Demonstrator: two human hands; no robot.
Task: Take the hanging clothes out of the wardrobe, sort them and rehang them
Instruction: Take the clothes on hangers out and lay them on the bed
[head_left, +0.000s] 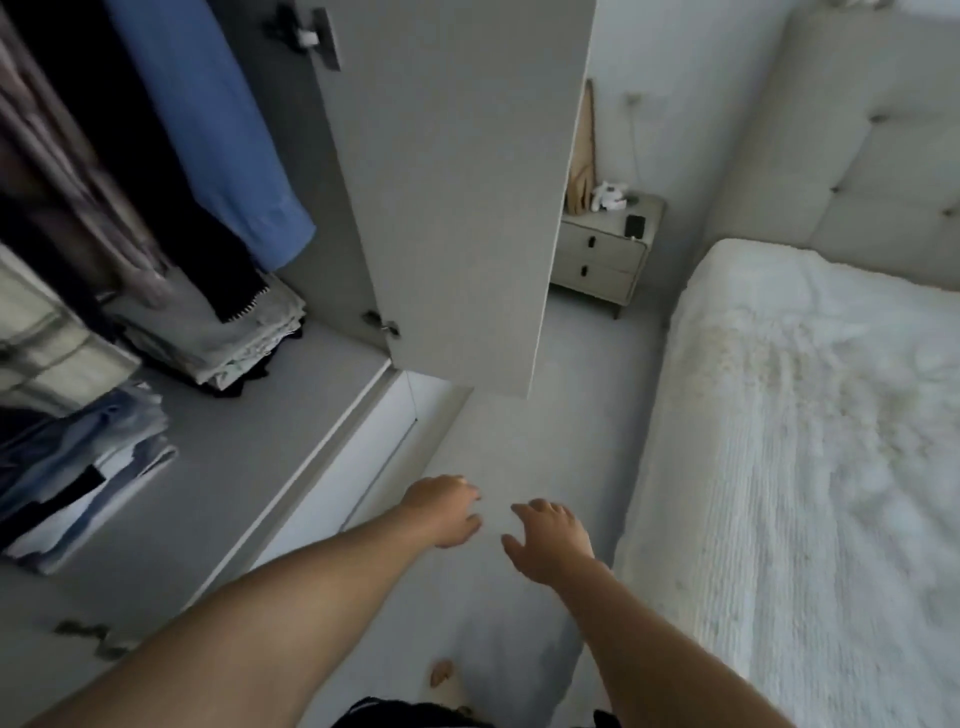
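Note:
The wardrobe (291, 457) stands open on the left. Inside hang a blue garment (218, 130), a black garment (130, 156) and a brownish striped garment (57, 171). My left hand (447, 512) and my right hand (550, 540) reach forward over the grey floor, side by side, between the wardrobe and the bed. Both hands hold nothing and their fingers hang loosely curled. Neither hand touches the clothes.
The open wardrobe door (467, 182) juts into the aisle ahead. Folded stacks of pale clothes (228, 343) and of blue and white clothes (88, 467) lie on the wardrobe shelf. A bed with a white fluffy cover (810, 467) fills the right. A nightstand (608, 249) stands at the far wall.

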